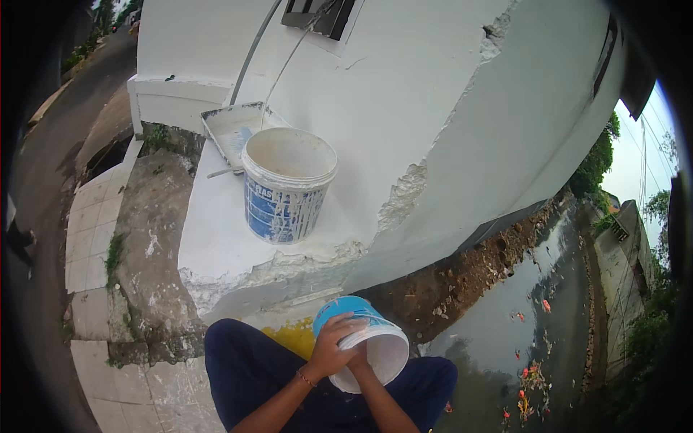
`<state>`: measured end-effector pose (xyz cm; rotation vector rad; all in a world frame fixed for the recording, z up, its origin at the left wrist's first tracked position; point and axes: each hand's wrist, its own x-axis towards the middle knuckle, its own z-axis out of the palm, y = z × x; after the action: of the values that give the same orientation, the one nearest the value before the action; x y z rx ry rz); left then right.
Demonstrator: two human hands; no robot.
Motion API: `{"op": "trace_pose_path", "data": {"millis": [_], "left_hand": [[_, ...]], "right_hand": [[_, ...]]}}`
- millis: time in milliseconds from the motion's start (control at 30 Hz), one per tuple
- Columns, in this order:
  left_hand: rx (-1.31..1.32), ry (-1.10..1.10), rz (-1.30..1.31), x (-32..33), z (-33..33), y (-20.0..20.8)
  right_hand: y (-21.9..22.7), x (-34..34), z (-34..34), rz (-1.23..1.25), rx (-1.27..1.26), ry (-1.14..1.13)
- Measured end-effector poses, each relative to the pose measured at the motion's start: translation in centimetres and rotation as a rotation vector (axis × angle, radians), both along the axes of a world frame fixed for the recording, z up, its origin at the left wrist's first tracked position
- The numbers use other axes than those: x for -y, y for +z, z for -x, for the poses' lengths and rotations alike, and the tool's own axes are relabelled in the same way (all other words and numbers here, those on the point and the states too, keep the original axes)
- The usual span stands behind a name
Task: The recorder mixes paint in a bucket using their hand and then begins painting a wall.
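Observation:
A small blue and white bucket is tilted between my knees, its mouth turned toward me. My left hand grips it from outside, with the fingers over its left side and rim. My right hand reaches into the mouth; its fingers are hidden inside, so I cannot tell what they hold. Beyond, a larger white and blue bucket, streaked with white paint, stands upright on the white ledge. Behind it lies a paint-smeared tray, with a thin handle sticking out beside it.
A white wall with broken plaster along its corner rises behind the ledge. To the right, murky water with floating litter runs below a soil bank. Tiled pavement and a road are on the left.

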<state>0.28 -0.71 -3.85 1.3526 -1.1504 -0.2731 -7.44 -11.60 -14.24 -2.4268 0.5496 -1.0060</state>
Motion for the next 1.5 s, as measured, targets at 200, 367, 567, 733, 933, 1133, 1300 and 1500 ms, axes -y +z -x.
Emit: {"op": "trace_pose_path", "data": {"millis": [200, 367, 567, 733, 933, 1133, 1300, 1500], "left_hand": [[-0.045, 0.030, 0.058, -1.1, 0.2, -1.1], [-0.073, 0.100, 0.104, -1.1, 0.8, -1.8], [-0.114, 0.144, 0.131, -1.4, 0.4, -1.7], [-0.213, 0.188, 0.163, -1.4, 0.6, -2.4], [-0.260, 0.283, 0.161, -1.3, 1.1, -2.2], [-0.437, 0.471, 0.115, -1.7, 0.2, -2.5], [-0.487, 0.601, 0.147, -1.5, -1.0, -2.8], [-0.525, 0.583, 0.152, -1.2, -1.4, -3.8]], "right_hand": [[0.7, 1.3, -2.4, 0.004, -0.149, 0.130], [0.0, 1.9, -3.5, -0.049, -0.237, 0.175], [-2.6, 2.0, -1.8, -0.161, -0.352, 0.213], [-4.8, 2.8, 1.1, -0.256, -0.467, 0.249], [-4.5, 7.1, 5.8, -0.339, -0.641, 0.276], [7.5, 1.7, 0.4, 0.046, -0.560, 0.361], [9.2, 2.1, -1.0, 0.222, -0.685, 0.304], [9.2, 2.0, -0.7, 0.124, -0.699, 0.410]]}}
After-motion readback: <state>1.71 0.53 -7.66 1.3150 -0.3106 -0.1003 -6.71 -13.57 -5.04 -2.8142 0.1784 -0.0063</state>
